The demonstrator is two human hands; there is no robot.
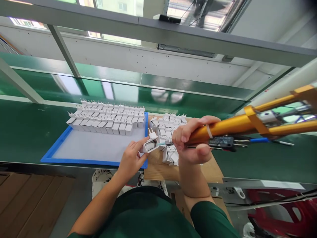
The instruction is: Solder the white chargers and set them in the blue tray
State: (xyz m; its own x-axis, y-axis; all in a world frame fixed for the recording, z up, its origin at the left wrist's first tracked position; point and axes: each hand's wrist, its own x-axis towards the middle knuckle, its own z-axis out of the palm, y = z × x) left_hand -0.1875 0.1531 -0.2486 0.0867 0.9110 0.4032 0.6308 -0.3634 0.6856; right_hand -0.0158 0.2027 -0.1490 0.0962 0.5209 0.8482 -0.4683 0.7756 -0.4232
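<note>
Between the fingers and thumb of my left hand (131,158) is a white plug charger (149,145), its open end turned to the right and dark parts showing inside. My right hand (192,138) is wrapped round a gold-coloured cylindrical hand tool (223,128) with a small black switch (221,142) on its side. A thin pale-blue tip (162,143) runs from the tool to the charger's open end; whether it touches the inside I cannot tell. Behind and beside my right hand, a cluster of white chargers (170,127) stands on a cardboard sheet (156,170), partly hidden by that hand.
On my left lies a blue-rimmed tray (81,161) with several rows of white chargers (106,119), pins upward, at its back. A green bench (257,162) lies beneath everything. Grey frame bars (158,29) cross above. A red plastic stool (279,208) is below right.
</note>
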